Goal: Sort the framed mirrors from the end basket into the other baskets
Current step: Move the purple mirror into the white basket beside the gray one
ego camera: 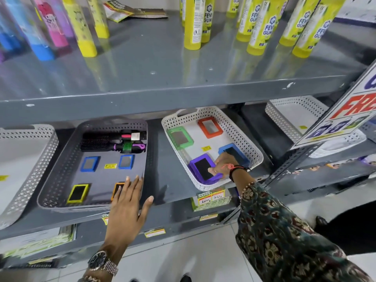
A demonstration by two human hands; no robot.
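Note:
A white basket on the lower shelf holds a green-framed mirror, an orange-red one, a blue one and a purple one. My right hand grips the purple mirror at its right edge, low in that basket. A grey basket to the left holds two blue mirrors, a yellow one, an orange one and hairbrushes. My left hand lies flat with fingers spread over the grey basket's front right corner, partly covering the orange mirror.
Another white basket sits at the far left and one at the far right behind a tilted sign. The shelf above carries yellow gum bottles and coloured tubes. Price tags hang on the shelf edge.

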